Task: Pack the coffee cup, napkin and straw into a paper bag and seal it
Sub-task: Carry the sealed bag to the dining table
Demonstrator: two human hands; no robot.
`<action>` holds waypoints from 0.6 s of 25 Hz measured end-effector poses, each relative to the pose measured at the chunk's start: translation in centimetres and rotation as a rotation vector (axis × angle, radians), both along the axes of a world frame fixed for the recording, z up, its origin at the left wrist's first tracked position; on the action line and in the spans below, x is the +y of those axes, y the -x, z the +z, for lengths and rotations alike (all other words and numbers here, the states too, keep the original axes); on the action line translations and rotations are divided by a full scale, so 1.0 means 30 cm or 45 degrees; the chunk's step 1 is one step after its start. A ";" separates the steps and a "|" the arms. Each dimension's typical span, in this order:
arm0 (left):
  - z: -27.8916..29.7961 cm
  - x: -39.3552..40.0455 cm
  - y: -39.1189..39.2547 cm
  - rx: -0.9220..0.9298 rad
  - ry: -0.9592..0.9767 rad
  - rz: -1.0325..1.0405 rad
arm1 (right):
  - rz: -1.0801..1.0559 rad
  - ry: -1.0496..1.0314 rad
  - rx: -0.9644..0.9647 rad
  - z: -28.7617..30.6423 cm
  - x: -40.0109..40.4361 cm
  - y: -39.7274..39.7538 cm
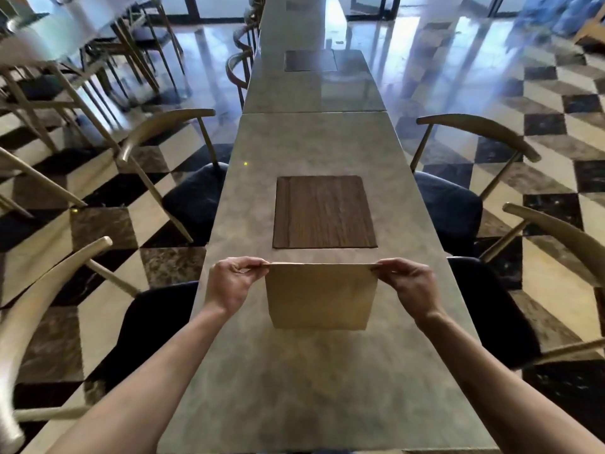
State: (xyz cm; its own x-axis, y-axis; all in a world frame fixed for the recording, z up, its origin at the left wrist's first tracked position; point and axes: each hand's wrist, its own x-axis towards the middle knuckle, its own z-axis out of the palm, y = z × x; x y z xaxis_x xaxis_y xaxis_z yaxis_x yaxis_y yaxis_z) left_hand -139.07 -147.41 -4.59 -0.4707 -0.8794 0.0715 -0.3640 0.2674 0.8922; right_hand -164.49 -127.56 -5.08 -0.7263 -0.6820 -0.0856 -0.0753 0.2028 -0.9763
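Note:
A brown paper bag (320, 298) stands upright on the grey table (314, 381), its top edge pressed flat and closed. My left hand (230, 285) pinches the top left corner of the bag. At the top right corner my right hand (409, 285) pinches the same edge. The bag's inside is hidden. No coffee cup, napkin or straw shows anywhere in view.
A dark wooden placemat (324, 211) lies on the table just beyond the bag. Chairs with curved backs and dark cushions (193, 198) (451, 208) line both long sides. A second table (314, 83) continues farther away over a checkered floor.

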 end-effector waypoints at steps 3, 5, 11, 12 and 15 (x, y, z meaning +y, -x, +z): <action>-0.022 -0.015 -0.008 -0.016 -0.011 0.002 | 0.036 -0.016 -0.005 -0.017 -0.010 -0.002; -0.031 -0.025 -0.011 -0.016 -0.030 -0.001 | 0.037 -0.022 -0.017 -0.029 -0.015 -0.002; -0.055 -0.026 -0.014 -0.058 -0.096 -0.043 | 0.038 -0.036 -0.055 -0.044 -0.015 0.001; -0.055 -0.024 -0.015 -0.067 -0.104 -0.049 | 0.048 -0.038 -0.052 -0.044 -0.013 0.000; -0.049 -0.026 -0.020 -0.077 -0.114 -0.086 | 0.084 -0.075 -0.004 -0.036 -0.014 0.003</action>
State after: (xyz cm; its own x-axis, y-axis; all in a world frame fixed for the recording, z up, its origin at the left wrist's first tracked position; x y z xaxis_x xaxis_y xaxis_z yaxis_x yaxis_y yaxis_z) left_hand -138.48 -148.20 -6.05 -0.5303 -0.8470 -0.0360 -0.4019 0.2137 0.8904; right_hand -164.58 -127.99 -6.16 -0.6796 -0.7221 -0.1291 -0.0873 0.2544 -0.9631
